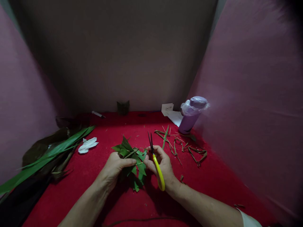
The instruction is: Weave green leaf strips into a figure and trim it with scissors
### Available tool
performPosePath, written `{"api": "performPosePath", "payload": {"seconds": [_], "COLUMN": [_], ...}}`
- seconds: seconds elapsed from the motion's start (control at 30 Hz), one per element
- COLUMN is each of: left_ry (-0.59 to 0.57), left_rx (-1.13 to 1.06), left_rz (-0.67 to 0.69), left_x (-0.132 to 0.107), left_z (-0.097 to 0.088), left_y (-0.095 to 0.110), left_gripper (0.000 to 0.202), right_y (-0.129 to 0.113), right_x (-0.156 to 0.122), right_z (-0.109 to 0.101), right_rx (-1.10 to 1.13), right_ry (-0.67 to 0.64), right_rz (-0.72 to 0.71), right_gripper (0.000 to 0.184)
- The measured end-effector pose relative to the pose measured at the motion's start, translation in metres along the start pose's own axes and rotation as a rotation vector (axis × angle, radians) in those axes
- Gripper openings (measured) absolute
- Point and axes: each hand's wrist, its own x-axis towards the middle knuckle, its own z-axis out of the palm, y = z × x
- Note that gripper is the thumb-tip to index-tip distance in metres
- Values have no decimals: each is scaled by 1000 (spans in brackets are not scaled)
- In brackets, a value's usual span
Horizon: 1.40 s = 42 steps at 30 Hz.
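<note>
My left hand (115, 168) is closed around a folded bundle of green leaf pieces (132, 160), holding it just above the red cloth. My right hand (162, 165) grips a pair of scissors with yellow handles (158, 170); the dark blades point up and away, closed, right beside the bundle. The fingertips of both hands nearly meet at the leaf bundle.
Long green leaves (47, 156) lie at the left on the red table (113, 126). A crumpled white tissue (87, 145) lies near them. Brown leaf trimmings (189, 149), a purple wrapped cup (191, 114), white paper (172, 114) and a pen (98, 114) lie farther back.
</note>
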Motion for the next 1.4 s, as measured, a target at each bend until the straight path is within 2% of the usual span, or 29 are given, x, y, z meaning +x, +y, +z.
{"api": "performPosePath", "payload": {"seconds": [0.1, 0.2, 0.4, 0.57, 0.77, 0.97, 1.1, 1.17, 1.23, 1.3, 1.4], "left_ry": [-17, 16, 5, 22, 17, 22, 58, 102, 116, 81, -38], "left_rx": [-34, -88, -142, -148, -139, -163, -185, -166, -151, -142, -104], "left_rz": [-3, 23, 44, 81, 89, 119, 119, 101, 90, 73, 39], "left_x": [-1, -1, 1, 2, 3, 0, 0, 1, 2, 2, 0], "left_z": [1, 0, -4, -4, -1, 2, 0, -3, -6, -7, -5], "left_y": [3, 4, 2, -1, -3, 3, 8, 9, 9, 7, 4], "left_gripper": [12, 16, 35, 32, 35, 35, 21, 16, 16, 17, 20], "right_y": [2, 4, 7, 6, -2, -2, 3, 4, 2, -5, -19], "right_x": [0, 2, 5, 3, 1, 0, 1, 4, 9, 16, 25], "right_z": [0, -1, -5, -3, 0, 1, 0, -2, -5, -9, -11], "right_rx": [-3, 21, 104, 57, 37, 48, 35, 12, -21, -49, -69], "right_ry": [42, 85, 44, 8, 23, 29, 16, 44, 129, 200, 142], "right_rz": [3, 14, 1, 1, 39, 35, 28, 21, -14, -67, -71], "right_gripper": [30, 30, 36, 38, 37, 36, 37, 37, 36, 37, 39]}}
